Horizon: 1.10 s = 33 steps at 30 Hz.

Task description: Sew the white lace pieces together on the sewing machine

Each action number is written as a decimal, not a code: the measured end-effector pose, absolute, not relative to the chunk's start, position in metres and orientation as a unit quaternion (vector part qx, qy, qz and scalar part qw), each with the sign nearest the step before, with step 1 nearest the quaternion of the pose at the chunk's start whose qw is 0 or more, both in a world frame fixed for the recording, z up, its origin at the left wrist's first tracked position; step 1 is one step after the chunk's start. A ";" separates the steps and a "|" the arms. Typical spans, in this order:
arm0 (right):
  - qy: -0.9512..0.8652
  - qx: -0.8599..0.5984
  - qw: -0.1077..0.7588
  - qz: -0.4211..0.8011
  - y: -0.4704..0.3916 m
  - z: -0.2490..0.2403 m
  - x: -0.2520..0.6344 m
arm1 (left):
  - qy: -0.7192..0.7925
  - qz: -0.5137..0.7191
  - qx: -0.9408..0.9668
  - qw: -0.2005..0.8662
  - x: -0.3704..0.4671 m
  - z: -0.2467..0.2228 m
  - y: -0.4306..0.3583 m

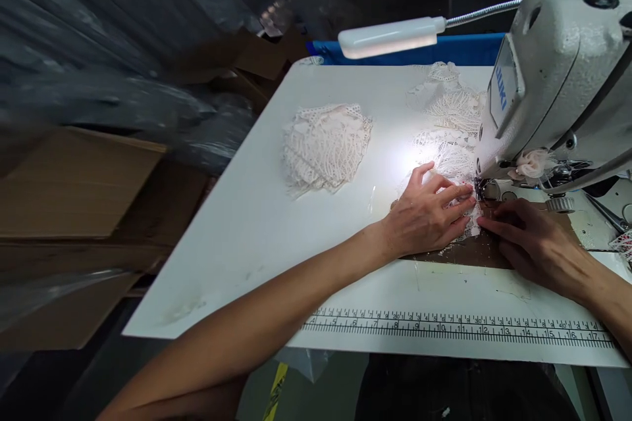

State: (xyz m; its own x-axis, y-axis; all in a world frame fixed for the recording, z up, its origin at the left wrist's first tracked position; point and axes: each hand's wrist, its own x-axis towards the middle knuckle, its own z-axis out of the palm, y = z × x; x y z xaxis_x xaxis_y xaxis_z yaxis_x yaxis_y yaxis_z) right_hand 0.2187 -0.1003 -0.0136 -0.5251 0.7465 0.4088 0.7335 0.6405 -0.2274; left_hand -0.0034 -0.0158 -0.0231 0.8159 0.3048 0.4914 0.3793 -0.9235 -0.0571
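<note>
White lace fabric (451,148) runs along the table beside the sewing machine (548,66), its front end under my left hand. My left hand (432,210) lies flat on the lace with its fingers spread, just left of the needle area. On the other side, my right hand (536,243) touches the lace's right edge with a fingertip, its fingers bent. Whether it pinches the edge is too small to tell. A brown sheet (474,253) lies beneath both hands. Farther left, a stack of lace pieces (328,145) rests on the white table.
A lamp (390,38) reaches over the table's back. Scissors (607,214) lie right of the machine. A printed ruler (444,327) runs along the table's front edge (345,342). Cardboard boxes (74,181) and plastic sheeting (187,125) are on the left.
</note>
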 end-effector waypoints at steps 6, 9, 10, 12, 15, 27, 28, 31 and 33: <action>-0.869 -0.418 0.264 -0.011 -0.099 -0.016 0.222 | -0.177 -0.236 -0.953 0.069 -0.003 -0.023 -0.016; -0.884 -0.403 0.234 -0.029 -0.098 -0.012 0.221 | -0.177 -0.237 -0.953 0.067 -0.003 -0.023 -0.016; -0.888 -0.399 0.228 -0.031 -0.098 -0.011 0.220 | -0.177 -0.238 -0.953 0.067 -0.003 -0.024 -0.016; -0.889 -0.398 0.225 -0.030 -0.098 -0.010 0.220 | -0.176 -0.238 -0.953 0.067 -0.003 -0.024 -0.016; -0.888 -0.399 0.226 -0.032 -0.099 -0.010 0.219 | -0.179 -0.234 -0.953 0.068 -0.002 -0.024 -0.016; -0.889 -0.400 0.221 -0.031 -0.099 -0.014 0.218 | -0.186 -0.226 -0.955 0.057 -0.002 -0.024 -0.016; -0.888 -0.401 0.221 -0.029 -0.099 -0.014 0.218 | -0.184 -0.227 -0.955 0.057 -0.003 -0.024 -0.016; -0.887 -0.402 0.224 -0.024 -0.099 -0.013 0.217 | -0.180 -0.231 -0.954 0.057 -0.003 -0.024 -0.015; -0.888 -0.400 0.226 -0.024 -0.100 -0.012 0.216 | -0.179 -0.233 -0.954 0.055 -0.003 -0.024 -0.014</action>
State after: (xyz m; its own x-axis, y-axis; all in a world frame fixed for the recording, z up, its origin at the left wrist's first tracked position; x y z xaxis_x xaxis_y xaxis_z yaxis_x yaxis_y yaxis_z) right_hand 0.2164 -0.0996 -0.0117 -0.5780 0.6997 0.4198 0.7211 0.6788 -0.1387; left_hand -0.0030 -0.0141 -0.0240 0.8279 0.3158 0.4636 0.3669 -0.9300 -0.0217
